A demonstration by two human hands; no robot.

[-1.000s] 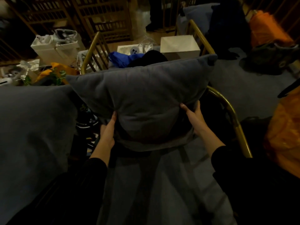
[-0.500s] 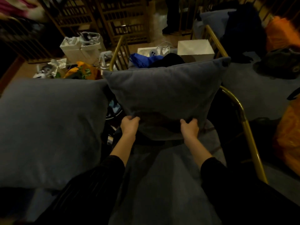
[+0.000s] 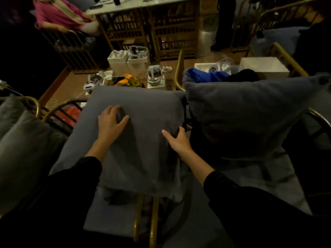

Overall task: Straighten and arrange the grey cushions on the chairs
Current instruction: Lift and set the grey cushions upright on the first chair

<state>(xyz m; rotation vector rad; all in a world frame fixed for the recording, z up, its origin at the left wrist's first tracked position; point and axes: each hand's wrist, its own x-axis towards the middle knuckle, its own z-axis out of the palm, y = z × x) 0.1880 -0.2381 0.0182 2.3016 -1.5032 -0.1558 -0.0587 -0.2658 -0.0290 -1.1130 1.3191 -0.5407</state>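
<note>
A grey back cushion (image 3: 143, 140) leans against the back of the middle chair. My left hand (image 3: 110, 122) lies on its upper front with fingers spread. My right hand (image 3: 177, 141) touches the cushion's right edge, fingers curled around the side. To the right, a second grey cushion (image 3: 250, 113) stands upright on the neighbouring chair, untouched. A third grey cushion (image 3: 21, 149) shows at the left edge. Grey seat pads (image 3: 111, 217) lie under the cushions.
Brass chair frames (image 3: 154, 221) run between the seats and behind them. On the floor beyond are white boxes and headsets (image 3: 132, 59), a blue cloth (image 3: 206, 76) and a white box (image 3: 265, 67). A person in pink (image 3: 59, 15) sits at the far left by a table.
My view and both hands have shifted left, from the right-hand cushion, which I let go, onto the middle chair's cushion.
</note>
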